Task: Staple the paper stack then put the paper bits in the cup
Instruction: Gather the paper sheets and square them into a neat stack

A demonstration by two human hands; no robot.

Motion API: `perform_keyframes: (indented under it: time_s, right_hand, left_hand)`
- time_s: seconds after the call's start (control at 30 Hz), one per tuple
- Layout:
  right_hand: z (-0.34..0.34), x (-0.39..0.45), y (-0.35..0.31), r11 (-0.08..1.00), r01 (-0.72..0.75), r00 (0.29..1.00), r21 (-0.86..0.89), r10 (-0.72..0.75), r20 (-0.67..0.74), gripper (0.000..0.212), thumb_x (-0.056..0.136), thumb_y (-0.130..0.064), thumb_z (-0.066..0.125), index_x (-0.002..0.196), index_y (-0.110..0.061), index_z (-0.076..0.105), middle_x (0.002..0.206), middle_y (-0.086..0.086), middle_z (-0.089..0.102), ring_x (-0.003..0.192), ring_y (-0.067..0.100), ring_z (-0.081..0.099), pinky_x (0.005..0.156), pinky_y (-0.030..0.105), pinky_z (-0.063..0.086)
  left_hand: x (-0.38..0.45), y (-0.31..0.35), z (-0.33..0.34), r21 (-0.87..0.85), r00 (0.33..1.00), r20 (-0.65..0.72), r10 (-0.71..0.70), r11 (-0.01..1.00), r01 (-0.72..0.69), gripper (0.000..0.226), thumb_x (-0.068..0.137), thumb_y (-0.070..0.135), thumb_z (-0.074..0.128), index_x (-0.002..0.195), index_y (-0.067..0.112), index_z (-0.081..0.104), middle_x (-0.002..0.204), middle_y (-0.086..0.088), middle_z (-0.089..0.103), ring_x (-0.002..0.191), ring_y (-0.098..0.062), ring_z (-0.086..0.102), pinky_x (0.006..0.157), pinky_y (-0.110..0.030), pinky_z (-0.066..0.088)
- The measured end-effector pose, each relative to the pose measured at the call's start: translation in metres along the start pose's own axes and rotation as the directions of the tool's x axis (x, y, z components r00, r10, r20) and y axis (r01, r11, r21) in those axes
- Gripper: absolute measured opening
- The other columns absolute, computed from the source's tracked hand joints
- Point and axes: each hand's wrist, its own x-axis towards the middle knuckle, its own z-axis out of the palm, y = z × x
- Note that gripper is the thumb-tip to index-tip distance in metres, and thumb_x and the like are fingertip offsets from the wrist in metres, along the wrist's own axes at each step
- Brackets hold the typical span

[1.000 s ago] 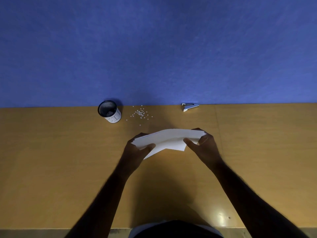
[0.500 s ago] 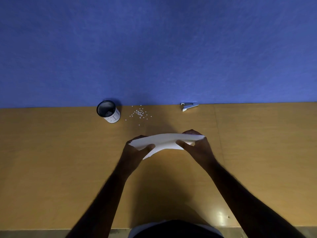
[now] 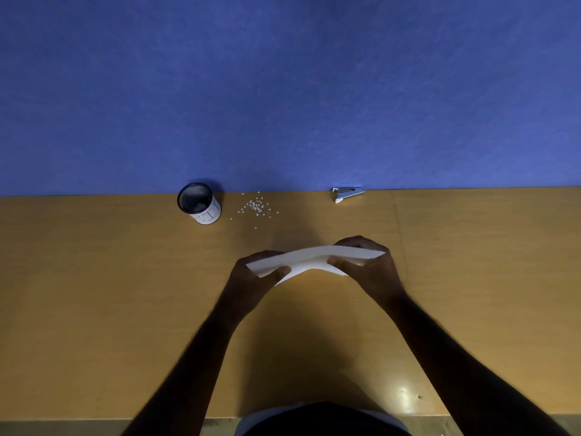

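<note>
Head view: a wooden counter (image 3: 94,294) runs below a blue wall (image 3: 283,89), and both hands are raised over its middle with a white paper stack (image 3: 309,259) between them. The left hand (image 3: 251,278) grips the stack's left end, thumb curled over the top sheet and fingers tucked beneath. The right hand (image 3: 374,272) grips the right end, thumb on the near face and fingers wrapped round the far side. The stack is off the counter, bowed upward in the middle, its long edge turned toward the camera.

Along the far edge of the counter, where it meets the wall, stands a cup (image 3: 199,203), left of centre, upright, dark inside, with a white label bearing marks too small to read. Just right of the cup, a scatter of small white paper bits (image 3: 256,207) lies loose on the wood, apart from the cup. Further right along the same far edge lies a small metal stapler (image 3: 347,194), well apart from the bits and beyond the right hand. Both forearms reach in from the near edge, and their shadow falls on the counter between them.
</note>
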Motion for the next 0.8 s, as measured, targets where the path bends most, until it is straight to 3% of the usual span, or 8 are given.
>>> perform_keyframes:
  time_s: [0.07, 0.17, 0.43, 0.53, 0.67, 0.77, 0.8]
  right_hand:
    - [0.001, -0.002, -0.002, 1.000, -0.019, 0.999, 0.017, 0.019, 0.046, 0.029, 0.083, -0.024, 0.085, 0.108, -0.030, 0.072, 0.102, -0.014, 0.076, 0.097, 0.005, 0.072, 0.080, 0.025, 0.062]
    - [0.003, -0.005, -0.005, 1.000, 0.004, 0.997, 0.017, -0.006, 0.073, 0.028, 0.086, -0.020, 0.082, 0.108, -0.033, 0.069, 0.097, -0.019, 0.076, 0.095, 0.003, 0.073, 0.079, 0.019, 0.060]
    - [0.010, -0.008, -0.006, 0.999, 0.010, 1.000, 0.040, -0.010, -0.021, 0.034, 0.085, -0.019, 0.083, 0.105, -0.041, 0.065, 0.098, -0.023, 0.073, 0.095, -0.009, 0.068, 0.077, 0.009, 0.054]
    - [0.008, -0.007, -0.004, 1.000, -0.015, 0.999, 0.023, 0.014, 0.039, 0.031, 0.087, -0.020, 0.080, 0.111, -0.035, 0.065, 0.106, -0.014, 0.073, 0.098, -0.003, 0.070, 0.080, 0.014, 0.056]
    - [0.010, -0.008, -0.001, 0.991, -0.084, 0.996, 0.102, 0.079, 0.052, 0.037, 0.085, -0.015, 0.083, 0.106, -0.038, 0.063, 0.095, -0.021, 0.075, 0.095, -0.004, 0.071, 0.078, 0.015, 0.058]
    - [0.011, -0.006, 0.000, 0.990, -0.082, 0.996, 0.112, 0.079, 0.037, 0.032, 0.084, -0.022, 0.084, 0.107, -0.036, 0.066, 0.102, -0.012, 0.076, 0.098, 0.007, 0.073, 0.081, 0.023, 0.060]
    - [0.010, -0.006, -0.001, 0.993, -0.068, 0.997, 0.099, 0.065, 0.035, 0.028, 0.085, -0.024, 0.083, 0.107, -0.035, 0.068, 0.102, -0.009, 0.076, 0.098, 0.009, 0.073, 0.082, 0.025, 0.061]
  left_hand:
    - [0.000, -0.002, 0.003, -0.014, 1.000, -0.017, -0.019, 1.000, 0.018, 0.027, 0.089, 0.025, 0.084, 0.104, 0.044, 0.071, 0.099, 0.030, 0.077, 0.098, 0.007, 0.072, 0.081, -0.015, 0.061]
    - [0.001, -0.005, 0.005, -0.052, 0.997, -0.072, -0.039, 0.998, 0.035, 0.026, 0.087, 0.028, 0.085, 0.109, 0.035, 0.073, 0.105, 0.012, 0.079, 0.101, -0.002, 0.075, 0.086, -0.022, 0.064]
    - [-0.001, -0.002, 0.002, -0.015, 0.999, -0.034, -0.035, 0.999, 0.034, 0.032, 0.089, 0.028, 0.083, 0.112, 0.043, 0.066, 0.102, 0.022, 0.075, 0.103, 0.000, 0.072, 0.086, -0.018, 0.061]
    - [-0.001, 0.000, 0.002, -0.026, 0.999, -0.031, -0.036, 0.999, 0.035, 0.032, 0.090, 0.026, 0.082, 0.110, 0.047, 0.067, 0.102, 0.026, 0.076, 0.102, 0.008, 0.071, 0.083, -0.014, 0.060]
    - [-0.001, -0.001, 0.004, -0.032, 0.998, -0.024, -0.061, 0.998, 0.060, 0.034, 0.089, 0.025, 0.084, 0.112, 0.042, 0.066, 0.105, 0.019, 0.075, 0.104, 0.000, 0.072, 0.082, -0.017, 0.061]
    - [-0.003, 0.002, 0.004, -0.065, 0.997, -0.044, -0.062, 0.996, 0.059, 0.031, 0.090, 0.022, 0.082, 0.106, 0.042, 0.066, 0.095, 0.033, 0.075, 0.097, 0.012, 0.070, 0.076, -0.010, 0.058]
    - [-0.003, 0.002, 0.004, -0.091, 0.995, -0.064, -0.071, 0.994, 0.065, 0.030, 0.090, 0.022, 0.083, 0.104, 0.042, 0.066, 0.094, 0.030, 0.076, 0.095, 0.013, 0.070, 0.076, -0.011, 0.058]
